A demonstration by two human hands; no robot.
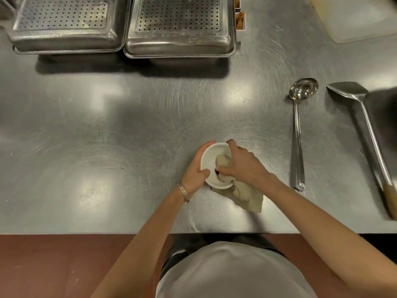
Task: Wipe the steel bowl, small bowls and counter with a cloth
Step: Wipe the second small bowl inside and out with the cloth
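Small white bowl (211,162): near the counter's (129,130) front edge, right of centre, cupped in your left hand (196,168). Cloth (236,190): your right hand (242,164) clutches it, pressing one end inside the bowl; the rest trails onto the counter. Ladle (298,134) and spatula (363,134): toward the right edge.

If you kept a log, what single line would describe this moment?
step: wiping small bowl | left hand: holds bowl | right hand: presses cloth inside | ladle, spatula: on counter
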